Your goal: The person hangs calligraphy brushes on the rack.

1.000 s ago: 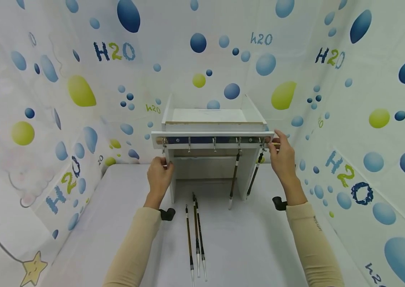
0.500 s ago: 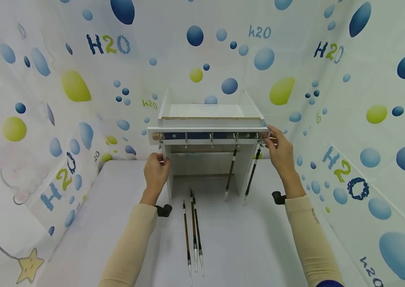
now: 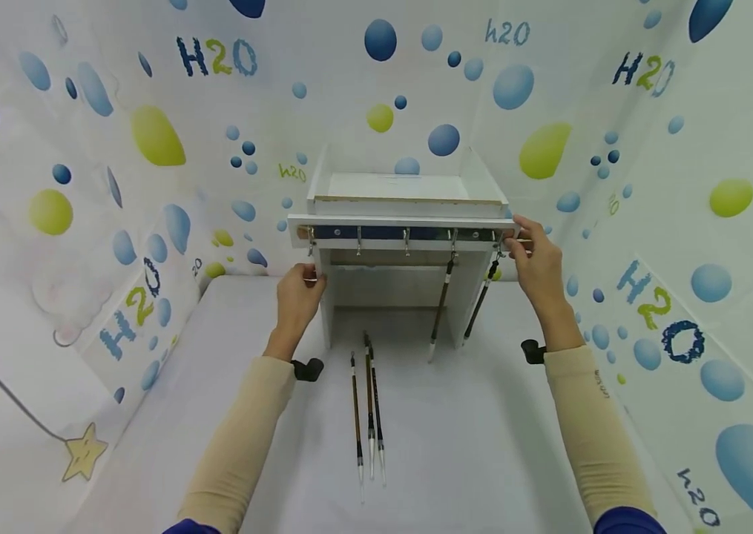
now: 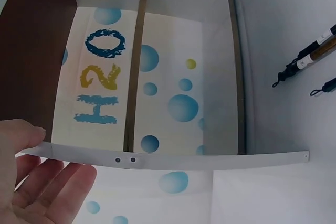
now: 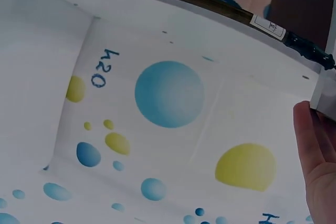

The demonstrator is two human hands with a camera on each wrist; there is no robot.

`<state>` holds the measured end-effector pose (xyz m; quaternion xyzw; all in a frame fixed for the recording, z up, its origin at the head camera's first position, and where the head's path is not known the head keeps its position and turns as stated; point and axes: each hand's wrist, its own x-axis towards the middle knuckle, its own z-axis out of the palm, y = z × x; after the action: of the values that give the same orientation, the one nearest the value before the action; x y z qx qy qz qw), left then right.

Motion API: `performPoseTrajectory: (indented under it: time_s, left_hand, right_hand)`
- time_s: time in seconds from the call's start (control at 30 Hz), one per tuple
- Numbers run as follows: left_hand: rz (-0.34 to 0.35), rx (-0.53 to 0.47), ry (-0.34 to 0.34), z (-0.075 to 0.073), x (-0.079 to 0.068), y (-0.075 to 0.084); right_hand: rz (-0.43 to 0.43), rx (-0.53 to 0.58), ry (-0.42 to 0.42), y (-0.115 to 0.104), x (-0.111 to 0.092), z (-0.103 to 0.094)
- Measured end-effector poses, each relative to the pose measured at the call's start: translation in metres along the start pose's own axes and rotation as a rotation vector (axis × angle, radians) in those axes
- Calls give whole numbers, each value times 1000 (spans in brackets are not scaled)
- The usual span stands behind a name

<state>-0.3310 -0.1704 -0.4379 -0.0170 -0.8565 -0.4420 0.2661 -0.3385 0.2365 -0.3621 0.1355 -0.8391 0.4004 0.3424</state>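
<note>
A white wooden stand with a shelf on top (image 3: 416,208) stands on the table. Along its front runs a dark rail (image 3: 383,233) with several metal hooks. Two calligraphy brushes, one brown (image 3: 441,304) and one darker (image 3: 481,302), hang from the hooks at the right. My left hand (image 3: 299,297) pinches the front edge of the left side panel (image 4: 210,162), thumb and fingers on opposite faces in the left wrist view. My right hand (image 3: 538,263) holds the right end of the front board. In the right wrist view, its fingers (image 5: 307,129) touch the board's end.
Three more brushes lie on the white table (image 3: 456,445) before the stand: one apart on the left (image 3: 357,415) and two close together, brown (image 3: 370,400) and dark (image 3: 377,400). A bubble-printed white sheet (image 3: 376,74) encloses the back and sides.
The head view has shifted, so the scene sits higher in the picture. Both hands keep their hold on the stand, and the hanging brushes stay on their hooks.
</note>
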Motion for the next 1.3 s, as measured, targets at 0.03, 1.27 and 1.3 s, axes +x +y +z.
performPoseTrajectory:
  time_s: [0.03, 1.27, 1.3]
  left_hand:
    - [3, -1, -6, 0, 1, 1]
    - [-277, 50, -369, 35, -118, -25]
    - [-277, 63, -371, 38, -124, -26]
  right_hand:
    - [0, -15, 4, 0, 2, -1]
    - [3, -78, 28, -8, 6, -5]
    - [3, -79, 25, -8, 4, -5]
